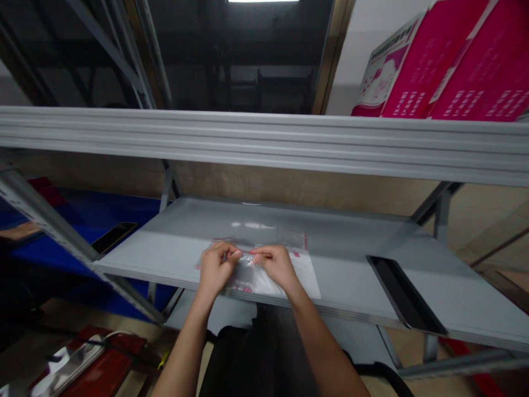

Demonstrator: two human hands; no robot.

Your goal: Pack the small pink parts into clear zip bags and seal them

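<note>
Two hands closed, left hand (215, 269) and right hand (276, 266) pinching a clear plastic bag (264, 281), its long axis lying sideways along the grey metal shelf (347, 242), its middle hidden under the hands, contents hard to make out

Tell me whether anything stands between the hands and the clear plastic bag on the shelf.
Nothing visible does. The left hand and right hand are both on the clear plastic bag, which lies on the grey metal shelf. The black flat object lies off to the right, clear of them.
</note>
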